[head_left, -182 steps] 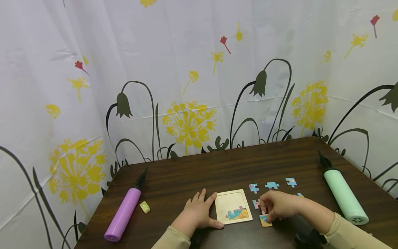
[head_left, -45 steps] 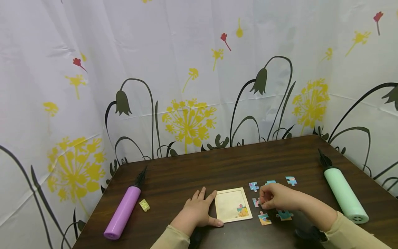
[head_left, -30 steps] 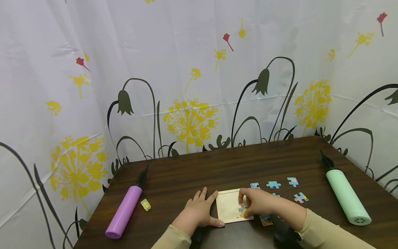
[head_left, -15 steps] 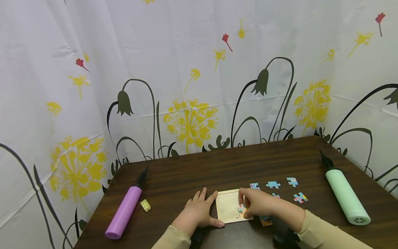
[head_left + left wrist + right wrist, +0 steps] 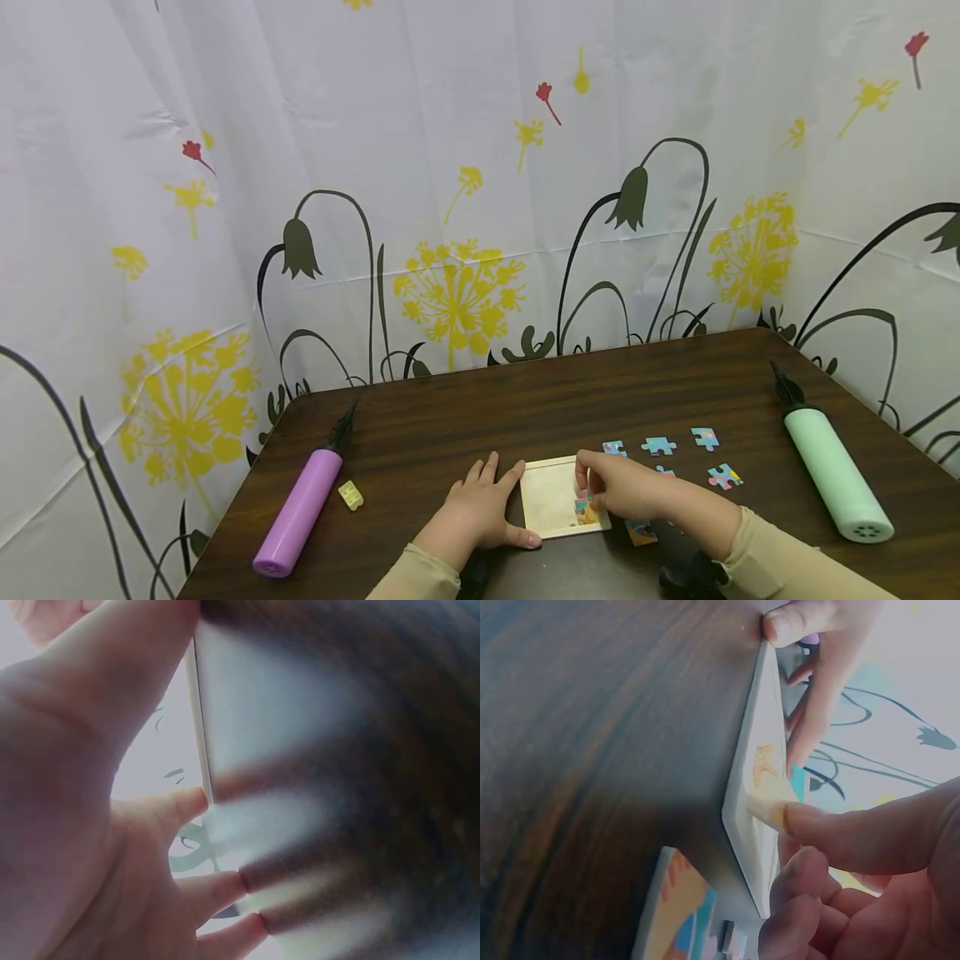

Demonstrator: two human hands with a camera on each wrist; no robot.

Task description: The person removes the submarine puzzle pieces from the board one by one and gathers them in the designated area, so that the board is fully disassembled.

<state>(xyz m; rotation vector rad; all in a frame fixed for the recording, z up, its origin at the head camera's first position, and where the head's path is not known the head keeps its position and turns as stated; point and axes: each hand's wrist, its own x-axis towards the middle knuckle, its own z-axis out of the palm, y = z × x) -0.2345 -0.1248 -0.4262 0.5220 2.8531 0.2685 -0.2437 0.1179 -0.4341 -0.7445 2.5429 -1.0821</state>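
Note:
A small square wooden puzzle tray [image 5: 551, 492] lies on the dark table. My left hand [image 5: 482, 508] is spread flat beside it, thumb at the near left corner and forefinger at the far left corner. My right hand [image 5: 622, 486] is over the tray's right side, pinching a jigsaw piece [image 5: 587, 512] with a teal and orange print near the lower right corner. In the right wrist view the thumb presses on this piece [image 5: 771, 808], which looks tilted against the tray [image 5: 759, 712]. My right fingers partly hide it.
Several blue jigsaw pieces, such as this one [image 5: 659, 446], lie right of the tray. An orange and blue piece [image 5: 641, 533] is partly under my right wrist. A purple hand pump [image 5: 300, 512] and a yellow block [image 5: 351, 495] lie left, a mint green pump [image 5: 838, 475] right.
Earlier, a teal piece sat in the tray; it later lay on the table at right. My right hand then moved left to the corner piece, which has shifted slightly. My left hand stays put.

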